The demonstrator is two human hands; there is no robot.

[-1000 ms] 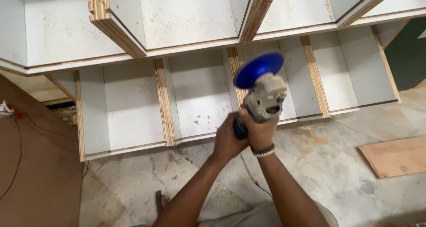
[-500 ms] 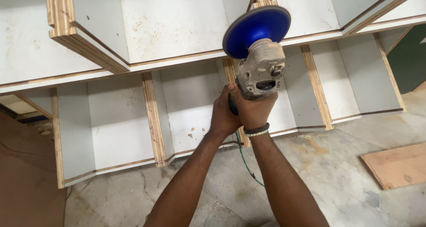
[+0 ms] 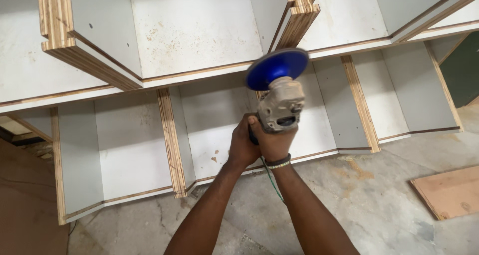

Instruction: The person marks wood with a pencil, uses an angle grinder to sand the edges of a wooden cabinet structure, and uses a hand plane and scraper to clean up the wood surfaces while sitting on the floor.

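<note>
My left hand (image 3: pixel 243 144) and right hand (image 3: pixel 273 141) both grip the grinder (image 3: pixel 280 103) | blue disc (image 3: pixel 276 68) at 12 o'clock | plywood shelf (image 3: pixel 174 85) behind.

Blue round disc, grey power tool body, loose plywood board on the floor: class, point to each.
Blue round disc (image 3: pixel 276 66), head view, disc face.
Grey power tool body (image 3: pixel 282 108), head view, housing.
Loose plywood board (image 3: pixel 449 192), head view, top surface.

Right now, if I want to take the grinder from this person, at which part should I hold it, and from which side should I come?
Probably grip the grey body of the angle grinder, just below the blue disc, coming from the side. Both the left hand and the right hand wrap the rear handle, so that part is taken. The disc points up toward the plywood cabinet; keep fingers off it, and off the green cord below.
</note>
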